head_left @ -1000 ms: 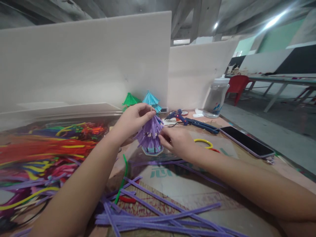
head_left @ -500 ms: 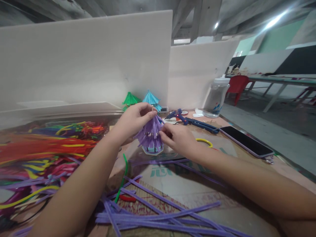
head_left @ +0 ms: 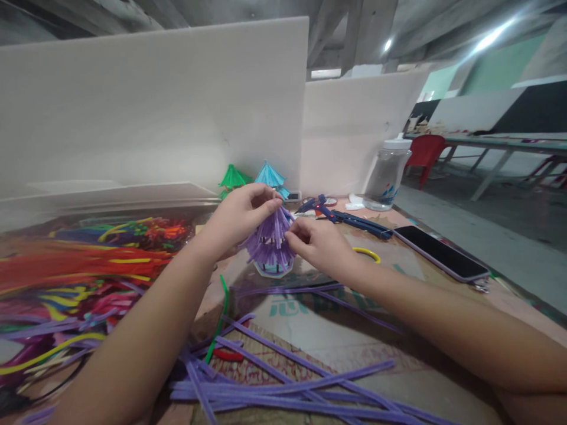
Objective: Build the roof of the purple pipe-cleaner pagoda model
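Observation:
A small purple pavilion model made of pipe cleaners stands upright on a pale base. It has two tiers of sloping roof. My left hand pinches its pointed top between thumb and fingers. At the right edge of the upper roof, my right hand has its thumb and fingertips pressed together. Whether a strand sits in that pinch is hidden. Loose purple pipe cleaners lie across the cardboard in front, near a bent green pipe cleaner and a short red piece.
Behind stand green and blue pavilion models. A glue gun, a dark blue tool, a phone and a water bottle are on the right. Colourful pipe cleaners fill the left side. White boards rise behind.
Almost nothing differs. My right hand's fingers have shifted very slightly at the roof edge, while my left hand keeps its pinch on the top.

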A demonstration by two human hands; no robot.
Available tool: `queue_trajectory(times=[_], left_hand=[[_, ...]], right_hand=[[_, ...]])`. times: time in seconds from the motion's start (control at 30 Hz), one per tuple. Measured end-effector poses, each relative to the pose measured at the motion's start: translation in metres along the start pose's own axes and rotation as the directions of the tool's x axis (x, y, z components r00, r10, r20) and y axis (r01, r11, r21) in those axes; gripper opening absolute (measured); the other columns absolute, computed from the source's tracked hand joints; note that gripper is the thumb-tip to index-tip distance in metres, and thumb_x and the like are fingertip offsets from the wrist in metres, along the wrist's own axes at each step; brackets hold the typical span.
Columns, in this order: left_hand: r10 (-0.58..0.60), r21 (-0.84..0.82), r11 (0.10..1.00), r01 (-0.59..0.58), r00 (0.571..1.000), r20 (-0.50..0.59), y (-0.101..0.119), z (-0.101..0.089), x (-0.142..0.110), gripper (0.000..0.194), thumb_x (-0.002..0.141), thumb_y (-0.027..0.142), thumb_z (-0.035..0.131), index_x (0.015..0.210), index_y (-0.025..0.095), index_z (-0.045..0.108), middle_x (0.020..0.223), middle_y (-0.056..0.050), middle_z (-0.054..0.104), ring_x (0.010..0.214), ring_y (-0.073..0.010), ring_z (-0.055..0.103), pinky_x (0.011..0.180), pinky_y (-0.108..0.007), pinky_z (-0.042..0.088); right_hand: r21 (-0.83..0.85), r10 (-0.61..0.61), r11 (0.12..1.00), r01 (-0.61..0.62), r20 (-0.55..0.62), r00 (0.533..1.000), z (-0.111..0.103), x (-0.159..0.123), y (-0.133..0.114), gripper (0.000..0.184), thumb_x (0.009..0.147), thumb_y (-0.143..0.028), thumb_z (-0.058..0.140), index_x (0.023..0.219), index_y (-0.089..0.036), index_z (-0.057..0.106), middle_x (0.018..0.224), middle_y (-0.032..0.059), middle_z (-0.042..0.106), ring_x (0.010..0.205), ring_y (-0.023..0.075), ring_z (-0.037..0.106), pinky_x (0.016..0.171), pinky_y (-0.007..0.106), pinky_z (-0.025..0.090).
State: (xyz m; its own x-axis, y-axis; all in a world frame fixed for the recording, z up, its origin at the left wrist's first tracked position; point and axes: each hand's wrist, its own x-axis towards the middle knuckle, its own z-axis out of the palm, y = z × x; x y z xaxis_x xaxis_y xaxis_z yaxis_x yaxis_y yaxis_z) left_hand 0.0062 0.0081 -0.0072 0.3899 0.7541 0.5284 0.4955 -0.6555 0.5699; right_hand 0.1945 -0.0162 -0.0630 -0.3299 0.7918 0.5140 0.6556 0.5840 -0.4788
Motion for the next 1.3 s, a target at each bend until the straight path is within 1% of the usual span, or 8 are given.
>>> queue_trajectory(times=[0.27, 0.47, 0.63, 0.73, 0.83, 0.97, 1.1, 1.3], left_hand=[[-0.007, -0.005, 1.0, 0.007, 1.0, 0.002, -0.001, 0.0, 0.0, 0.025, 0.088, 0.04, 0.057, 0.091, 0.016, 0.065, 0.096, -0.006, 0.071, 0.084, -0.0192, 0.064, 0.074, -0.029, 0.048], [0.005, -0.009, 1.0, -0.005, 1.0, 0.005, -0.002, -0.001, 0.0, 0.026, 0.088, 0.041, 0.058, 0.092, 0.016, 0.066, 0.098, -0.006, 0.071, 0.087, -0.0196, 0.065, 0.075, -0.029, 0.048], [-0.016, -0.053, 0.998, 0.017, 1.0, 0.014, -0.007, -0.005, 0.003, 0.027, 0.087, 0.041, 0.059, 0.091, 0.016, 0.066, 0.095, -0.006, 0.071, 0.085, -0.0196, 0.064, 0.076, -0.029, 0.048], [-0.025, -0.085, 0.996, 0.028, 0.999, 0.039, -0.012, -0.005, 0.005, 0.029, 0.086, 0.042, 0.058, 0.093, 0.015, 0.067, 0.092, -0.006, 0.07, 0.082, -0.0188, 0.063, 0.072, -0.029, 0.048], [-0.014, -0.124, 0.992, 0.021, 0.998, 0.057, -0.016, -0.003, 0.007, 0.032, 0.087, 0.044, 0.058, 0.098, 0.016, 0.067, 0.093, -0.006, 0.07, 0.08, -0.018, 0.062, 0.069, -0.028, 0.047], [0.007, -0.14, 0.99, 0.002, 0.998, 0.067, -0.019, -0.001, 0.007, 0.033, 0.087, 0.046, 0.059, 0.099, 0.016, 0.067, 0.097, -0.007, 0.071, 0.085, -0.0189, 0.064, 0.073, -0.029, 0.048], [0.008, -0.142, 0.99, 0.002, 0.998, 0.066, -0.016, 0.0, 0.006, 0.032, 0.088, 0.045, 0.06, 0.099, 0.016, 0.067, 0.099, -0.007, 0.071, 0.089, -0.0194, 0.065, 0.078, -0.029, 0.049], [-0.001, -0.162, 0.987, 0.01, 0.998, 0.055, -0.01, 0.002, 0.005, 0.03, 0.088, 0.044, 0.06, 0.097, 0.016, 0.067, 0.099, -0.006, 0.072, 0.093, -0.0196, 0.065, 0.081, -0.029, 0.048]], right_hand=[[-0.176, -0.125, 0.978, 0.114, -0.051, 0.991, 0.002, -0.007, 0.003, 0.02, 0.093, -0.031, 0.052, 0.084, -0.018, 0.064, 0.068, 0.0005, 0.064, 0.058, 0.0114, 0.051, 0.058, 0.024, 0.029], [-0.18, -0.122, 0.977, 0.111, -0.048, 0.991, 0.002, -0.006, 0.0, 0.022, 0.095, -0.032, 0.05, 0.087, -0.018, 0.065, 0.072, 0.0015, 0.067, 0.062, 0.0125, 0.055, 0.06, 0.025, 0.031], [-0.204, -0.084, 0.976, 0.073, -0.046, 0.995, -0.011, -0.002, -0.001, 0.027, 0.095, -0.038, 0.05, 0.085, -0.019, 0.065, 0.068, 0.0021, 0.065, 0.062, 0.0141, 0.055, 0.06, 0.026, 0.031], [-0.143, -0.11, 0.985, 0.099, -0.069, 0.991, -0.017, 0.002, 0.005, 0.02, 0.093, -0.036, 0.054, 0.097, -0.019, 0.064, 0.07, 0.0002, 0.065, 0.06, 0.0127, 0.055, 0.059, 0.025, 0.034], [-0.184, -0.32, 0.936, 0.299, -0.096, 0.942, -0.018, 0.004, 0.012, 0.023, 0.094, -0.034, 0.054, 0.111, -0.021, 0.062, 0.083, 0.0027, 0.068, 0.07, 0.0141, 0.059, 0.066, 0.026, 0.04], [-0.382, -0.551, 0.783, 0.491, -0.06, 0.833, -0.014, 0.003, 0.015, 0.026, 0.098, -0.039, 0.048, 0.105, -0.019, 0.064, 0.09, 0.0075, 0.068, 0.081, 0.0183, 0.059, 0.072, 0.03, 0.041], [-0.444, -0.61, 0.723, 0.53, -0.05, 0.791, -0.011, 0.002, 0.015, 0.025, 0.099, -0.036, 0.046, 0.101, -0.017, 0.062, 0.087, 0.0073, 0.065, 0.079, 0.0186, 0.056, 0.071, 0.031, 0.039], [-0.526, -0.619, 0.653, 0.545, 0.044, 0.784, -0.01, 0.001, 0.016, 0.025, 0.101, -0.028, 0.04, 0.109, -0.017, 0.061, 0.098, 0.0095, 0.065, 0.088, 0.0203, 0.055, 0.076, 0.032, 0.038]])
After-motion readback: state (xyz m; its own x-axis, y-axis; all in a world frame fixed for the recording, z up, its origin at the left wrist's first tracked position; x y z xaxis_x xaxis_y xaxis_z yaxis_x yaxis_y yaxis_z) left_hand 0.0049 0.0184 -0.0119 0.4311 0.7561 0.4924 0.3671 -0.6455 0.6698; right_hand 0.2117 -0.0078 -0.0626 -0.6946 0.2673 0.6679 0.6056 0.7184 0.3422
